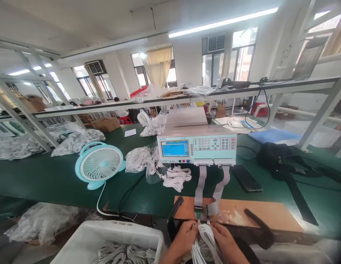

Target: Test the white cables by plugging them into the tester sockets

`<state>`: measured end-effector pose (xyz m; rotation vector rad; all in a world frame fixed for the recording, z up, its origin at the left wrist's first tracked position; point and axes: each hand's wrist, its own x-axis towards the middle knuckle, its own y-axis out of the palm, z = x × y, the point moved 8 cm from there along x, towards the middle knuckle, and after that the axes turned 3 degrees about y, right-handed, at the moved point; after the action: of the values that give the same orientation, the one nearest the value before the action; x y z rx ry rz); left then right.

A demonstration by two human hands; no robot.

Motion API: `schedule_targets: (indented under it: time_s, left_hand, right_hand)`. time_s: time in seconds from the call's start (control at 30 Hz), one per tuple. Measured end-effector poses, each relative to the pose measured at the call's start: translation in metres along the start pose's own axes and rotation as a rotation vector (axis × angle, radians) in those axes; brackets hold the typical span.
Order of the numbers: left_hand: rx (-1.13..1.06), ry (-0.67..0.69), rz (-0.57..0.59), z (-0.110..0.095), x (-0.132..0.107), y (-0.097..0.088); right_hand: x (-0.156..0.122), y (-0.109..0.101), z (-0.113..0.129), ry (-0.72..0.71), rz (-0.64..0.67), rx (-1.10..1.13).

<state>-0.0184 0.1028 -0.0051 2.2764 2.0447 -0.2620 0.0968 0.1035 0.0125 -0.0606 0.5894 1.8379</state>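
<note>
At the bottom edge, my left hand (184, 236) and my right hand (224, 238) both pinch a coiled white cable (206, 238). Its ends sit at the small connector fixture (202, 216) on the brown board (269, 212). Two grey ribbon cables (200, 183) run from that fixture up to the cable tester (198, 145), whose blue screen is lit. More coiled white cables (176, 178) lie in front of the tester.
A turquoise desk fan (98, 165) stands left on the green table (49, 176). A white bin (112, 244) with cable coils sits at the lower left. A black phone (246, 178), a black bag (277, 159) and bags of cables (76, 139) lie around.
</note>
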Motion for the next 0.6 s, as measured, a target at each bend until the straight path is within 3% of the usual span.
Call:
schedule_targets:
  time_s: [0.4, 0.6]
  left_hand:
    - [-0.021, -0.019, -0.048, 0.003, 0.003, 0.000]
    - [0.026, 0.012, -0.076, 0.000, 0.002, -0.001]
  right_hand:
    - [0.006, -0.004, -0.001, -0.080, -0.019, -0.081]
    - [0.016, -0.020, -0.012, -0.171, -0.095, -0.188]
